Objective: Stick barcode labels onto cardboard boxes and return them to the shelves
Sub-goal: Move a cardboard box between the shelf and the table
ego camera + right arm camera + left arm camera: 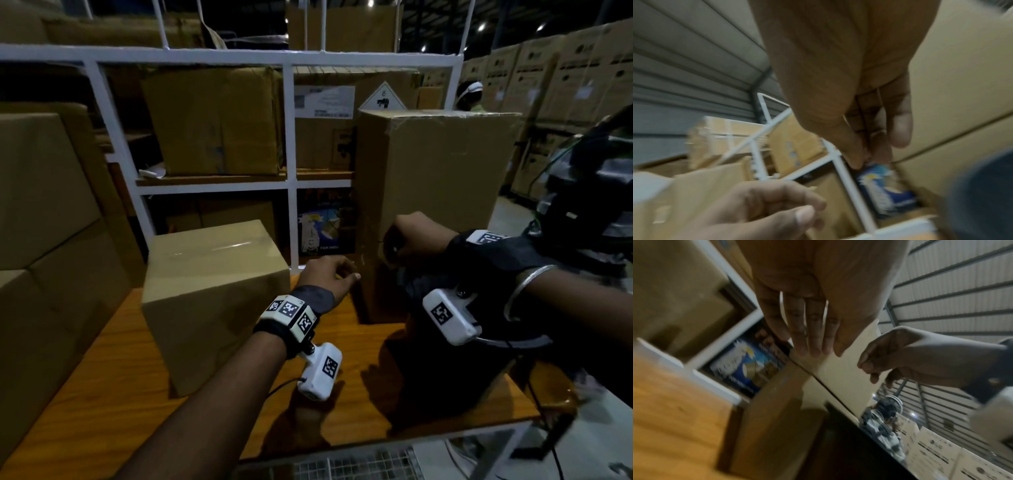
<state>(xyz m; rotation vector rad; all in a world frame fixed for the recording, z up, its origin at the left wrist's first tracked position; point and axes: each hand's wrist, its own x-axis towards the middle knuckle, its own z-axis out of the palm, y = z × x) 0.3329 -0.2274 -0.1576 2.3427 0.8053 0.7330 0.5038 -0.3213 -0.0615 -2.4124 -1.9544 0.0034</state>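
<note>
A tall plain cardboard box [435, 192] stands upright on the wooden table [120, 394]. A smaller taped box [212, 291] sits to its left. My left hand [346, 274] is at the tall box's lower left edge. In the left wrist view its fingers [813, 347] lie nearly straight against that corner. My right hand [400, 240] is against the box's front face, fingers curled. In the right wrist view its thumb and fingertips [869, 155] are pinched together. No label shows between them or on the box.
A white shelf frame [291, 192] behind the table holds brown cartons [215, 120] and a blue printed carton [325, 222]. Stacked boxes [44, 205] flank the left. A dark machine [589, 192] stands at the right, and another person [471, 96] is far behind.
</note>
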